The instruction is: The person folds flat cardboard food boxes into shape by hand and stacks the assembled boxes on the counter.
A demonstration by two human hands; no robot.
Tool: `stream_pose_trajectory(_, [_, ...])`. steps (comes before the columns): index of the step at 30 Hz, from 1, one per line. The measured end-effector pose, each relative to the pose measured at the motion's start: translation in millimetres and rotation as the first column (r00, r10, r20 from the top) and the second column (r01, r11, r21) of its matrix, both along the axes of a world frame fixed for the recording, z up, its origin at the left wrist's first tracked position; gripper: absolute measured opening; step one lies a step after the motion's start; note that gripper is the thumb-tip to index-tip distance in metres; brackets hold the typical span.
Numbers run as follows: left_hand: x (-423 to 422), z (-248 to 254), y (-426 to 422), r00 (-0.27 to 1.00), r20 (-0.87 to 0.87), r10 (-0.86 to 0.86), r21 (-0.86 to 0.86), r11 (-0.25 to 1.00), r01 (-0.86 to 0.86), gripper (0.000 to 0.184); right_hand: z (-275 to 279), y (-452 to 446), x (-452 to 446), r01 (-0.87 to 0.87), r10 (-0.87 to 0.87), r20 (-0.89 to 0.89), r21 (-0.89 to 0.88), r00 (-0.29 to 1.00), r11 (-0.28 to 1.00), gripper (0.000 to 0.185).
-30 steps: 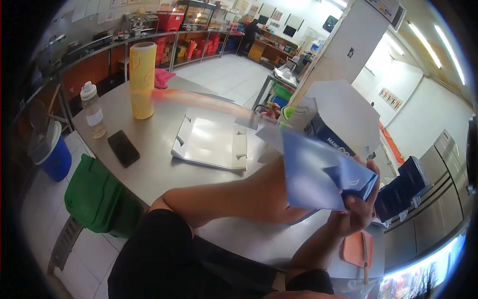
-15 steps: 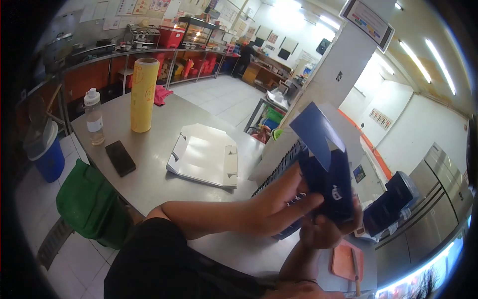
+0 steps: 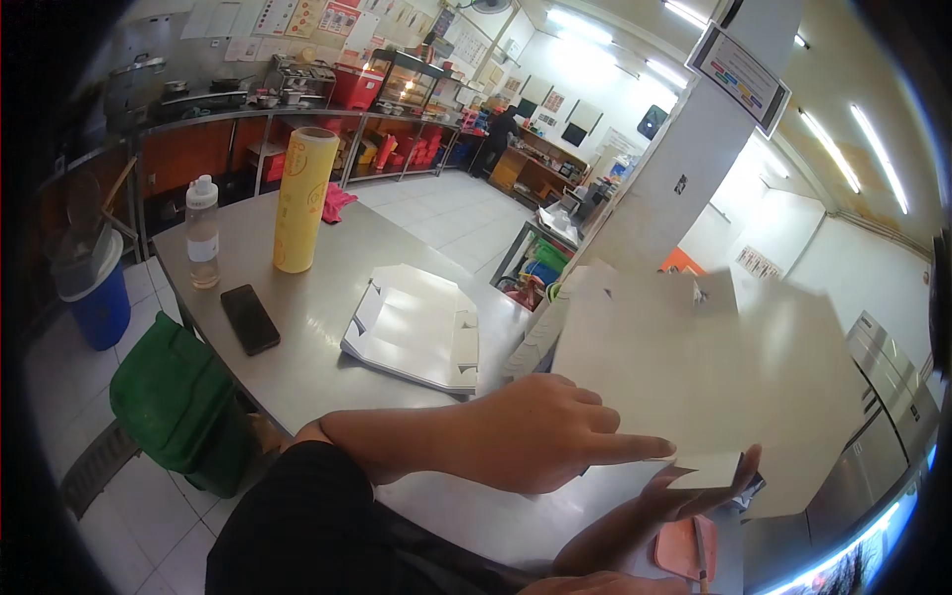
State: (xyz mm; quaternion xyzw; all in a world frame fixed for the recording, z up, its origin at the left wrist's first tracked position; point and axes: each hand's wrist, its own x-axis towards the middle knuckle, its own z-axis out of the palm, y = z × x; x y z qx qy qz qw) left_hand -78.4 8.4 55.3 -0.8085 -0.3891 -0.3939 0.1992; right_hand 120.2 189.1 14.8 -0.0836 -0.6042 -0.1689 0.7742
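Observation:
An opened-out cardboard box [image 3: 684,367] with a pale inner face is held up in front of me on the right. My left hand [image 3: 540,431] is at its lower left edge, index finger stretched along the flap and the other fingers curled. My right hand [image 3: 684,496] grips the same box from below, its fingers around a small folded flap [image 3: 709,471]. Left of my hands, a flat stack of pale box blanks [image 3: 412,322] with raised side flaps lies on the steel table [image 3: 347,372].
A yellow roll [image 3: 304,203], a water bottle [image 3: 202,238] and a black phone [image 3: 250,319] are on the table's left. An orange tray [image 3: 679,550] sits near my right forearm. A green bin [image 3: 178,407] stands beside the table; a pillar [image 3: 664,188] rises behind the box.
The dark blue folded cardboard has been opened out, and its pale inside now faces me. My left hand has shifted slightly down and left; my right hand is lower.

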Motion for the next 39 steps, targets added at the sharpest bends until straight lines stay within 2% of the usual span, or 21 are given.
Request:
stream_pose_trajectory(1, [0, 0, 1, 1.0, -0.028, 0.011, 0.04, 0.999, -0.01, 0.076, 4, -1, 3, 0.146, -0.146, -0.02, -0.005, 0.989, 0.989, 0.062])
stream_pose_trajectory(2, [0, 0, 1, 0.999, -0.04, 0.025, 0.036, 0.999, -0.023, 0.076, 7, -2, 4, 0.181, -0.181, 0.009, -0.007, 0.983, 0.983, 0.062])
stream_pose_trajectory(4, [0, 1, 1, 0.997, -0.065, 0.05, 0.026, 0.998, -0.048, 0.078, 12, -11, -2, -0.078, 0.08, 0.027, -0.072, 0.996, 0.994, 0.057])
stream_pose_trajectory(7, [2, 2, 3, 0.994, -0.008, 0.109, 0.059, 0.992, -0.108, 0.072, 18, -6, 0, -0.152, 0.154, 0.091, -0.027, 0.984, 0.988, 0.05])
stream_pose_trajectory(10, [2, 7, 5, 0.977, 0.075, 0.201, 0.06, 0.977, -0.206, 0.064, 17, -5, 2, 0.145, -0.151, -0.047, -0.117, 0.987, 0.982, 0.037])
stream_pose_trajectory(11, [3, 8, 8, 0.976, 0.138, 0.17, 0.115, 0.976, -0.186, 0.063, 16, -4, 3, 0.245, -0.262, -0.089, -0.17, 0.961, 0.955, 0.034])
stream_pose_trajectory(13, [3, 8, 15, 0.96, 0.26, 0.098, 0.227, 0.961, -0.16, 0.062, 17, 8, 8, 0.373, -0.411, -0.153, -0.223, 0.899, 0.9, 0.027])
stream_pose_trajectory(15, [3, 3, 21, 0.956, 0.277, 0.097, 0.211, 0.965, -0.159, 0.065, 19, 12, 10, 0.384, -0.437, -0.193, -0.259, 0.879, 0.886, 0.022])
stream_pose_trajectory(17, [4, 1, 27, 0.958, 0.239, 0.158, 0.249, 0.944, -0.217, 0.068, 26, 9, 10, 0.265, -0.314, -0.201, -0.237, 0.928, 0.935, 0.019])
stream_pose_trajectory(19, [0, -2, 37, 0.943, 0.273, 0.193, 0.278, 0.922, -0.269, 0.067, 31, 10, 9, 0.113, -0.148, -0.188, -0.185, 0.971, 0.976, 0.018])
stream_pose_trajectory(21, [-3, -4, 45, 0.935, 0.287, 0.21, 0.312, 0.902, -0.299, 0.064, 33, 9, 10, 0.017, -0.043, -0.122, -0.207, 0.992, 0.978, 0.018])
stream_pose_trajectory(22, [-5, -3, 48, 0.935, 0.284, 0.212, 0.333, 0.893, -0.303, 0.061, 37, 11, 3, -0.136, 0.116, -0.133, -0.152, 0.984, 0.979, 0.022])
stream_pose_trajectory(25, [-4, -3, 52, 0.944, 0.277, 0.178, 0.38, 0.882, -0.277, 0.049, 40, 0, -7, -0.311, 0.261, -0.184, -0.348, 0.948, 0.885, 0.022])
stream_pose_trajectory(26, [-4, -4, 52, 0.948, 0.276, 0.159, 0.393, 0.881, -0.262, 0.045, 39, 1, -3, -0.348, 0.318, -0.14, -0.367, 0.938, 0.863, 0.027])
stream_pose_trajectory(29, [-5, -5, 51, 0.968, 0.189, 0.165, 0.415, 0.88, -0.231, 0.032, 38, -5, -11, -0.262, 0.254, -0.087, -0.506, 0.963, 0.822, 0.023])
stream_pose_trajectory(30, [-5, -5, 52, 0.973, 0.167, 0.157, 0.422, 0.881, -0.215, 0.029, 41, -11, -13, -0.176, 0.194, -0.019, -0.51, 0.981, 0.842, 0.018])
stream_pose_trajectory(33, [-7, -6, 54, 0.983, 0.133, 0.13, 0.44, 0.881, -0.176, 0.022, 36, -9, -19, -0.252, 0.303, 0.041, -0.455, 0.952, 0.854, 0.017])
stream_pose_trajectory(34, [-8, -6, 54, 0.983, 0.142, 0.117, 0.444, 0.88, -0.169, 0.021, 36, -15, -16, -0.254, 0.314, 0.023, -0.536, 0.949, 0.805, 0.017])
stream_pose_trajectory(37, [-11, -6, 56, 0.99, 0.121, 0.073, 0.482, 0.867, -0.123, 0.019, 28, -9, -13, -0.162, 0.225, 0.106, -0.418, 0.969, 0.894, 0.017])
stream_pose_trajectory(39, [-10, -7, 61, 0.994, 0.095, 0.062, 0.501, 0.86, -0.101, 0.019, 30, -16, -15, -0.163, 0.264, 0.171, -0.449, 0.949, 0.878, 0.017])
